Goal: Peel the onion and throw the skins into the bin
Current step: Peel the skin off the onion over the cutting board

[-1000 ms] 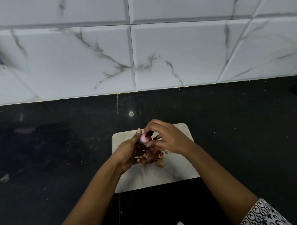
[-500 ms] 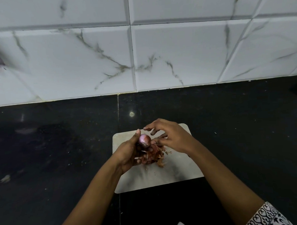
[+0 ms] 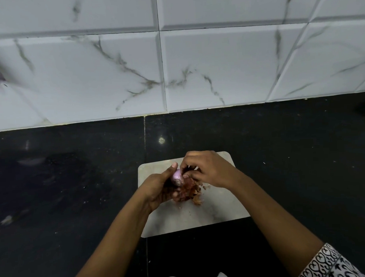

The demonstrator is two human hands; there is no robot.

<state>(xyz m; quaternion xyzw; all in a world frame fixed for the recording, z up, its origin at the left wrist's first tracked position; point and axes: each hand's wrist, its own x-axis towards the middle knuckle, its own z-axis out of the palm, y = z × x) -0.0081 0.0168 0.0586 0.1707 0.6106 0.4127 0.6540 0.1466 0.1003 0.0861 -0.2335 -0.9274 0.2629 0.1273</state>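
Clamping the onion (image 3: 177,177) between thumb and curled fingers, the left grip (image 3: 158,189) holds it just over the cutting board (image 3: 201,218), pale peeled side up, probably so flakes fall onto the skins (image 3: 187,193) heaped below. The right grip (image 3: 207,170) is closed on the onion's far side, fingertips pinching; cannot tell whether a skin is caught. The board lies on the black bench (image 3: 75,183). Half a second back the right fingers were spread; now they curl onto the onion. No bin in view.

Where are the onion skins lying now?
Head view, centre: the onion skins lie on the cutting board, just below the onion, beside the left hand.
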